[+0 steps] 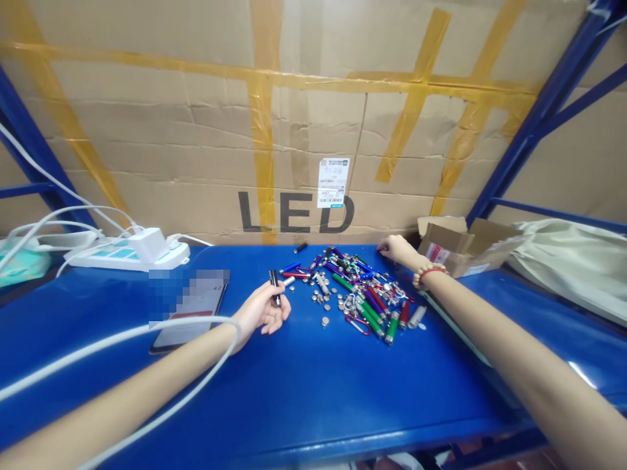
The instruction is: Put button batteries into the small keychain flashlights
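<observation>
Judged unfinished: w/ many coloured tubes & button batteries loose on desk, can't tell qty done. Holding black tube L of these in half-curled grip of L hand; can't tell grip of R hand, far side.

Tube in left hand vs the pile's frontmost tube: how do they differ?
The held tube is black; the frontmost tube is green. The held tube is gripped in the left hand; the frontmost tube lies loose on the blue table. Both are slim cylinders.
</observation>
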The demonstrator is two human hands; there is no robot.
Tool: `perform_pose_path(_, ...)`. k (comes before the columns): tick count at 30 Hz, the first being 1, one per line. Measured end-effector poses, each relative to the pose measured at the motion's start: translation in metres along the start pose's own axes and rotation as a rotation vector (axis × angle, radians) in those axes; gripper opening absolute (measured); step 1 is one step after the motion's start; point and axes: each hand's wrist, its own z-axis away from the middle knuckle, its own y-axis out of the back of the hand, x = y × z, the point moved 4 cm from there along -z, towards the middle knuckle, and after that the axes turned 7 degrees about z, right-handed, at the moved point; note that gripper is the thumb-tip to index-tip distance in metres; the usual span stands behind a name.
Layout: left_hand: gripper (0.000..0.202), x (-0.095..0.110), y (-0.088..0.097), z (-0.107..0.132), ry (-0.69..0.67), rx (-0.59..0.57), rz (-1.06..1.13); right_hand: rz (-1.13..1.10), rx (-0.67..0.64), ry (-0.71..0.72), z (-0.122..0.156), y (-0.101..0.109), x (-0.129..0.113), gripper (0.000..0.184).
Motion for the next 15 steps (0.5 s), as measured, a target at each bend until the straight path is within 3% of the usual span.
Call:
perform_pose_path(6,0.013,0.003,-0.002,0.003,-0.005,-0.016,-0.026,-0.054,0.048,0.009,0.012,0.009,-0.008,0.022)
perform_pose_path(10,0.025,0.004,-0.002,0.002,0.006,-0.075,0.013,-0.087,0.038,0.024,0.015,0.012,-0.020,0.023)
perform_pose_path(15,0.025,0.004,0.001,0.001,0.038,-0.097,0.095,-0.143,0.049,0.002,0.020,0.011,-0.023,0.027)
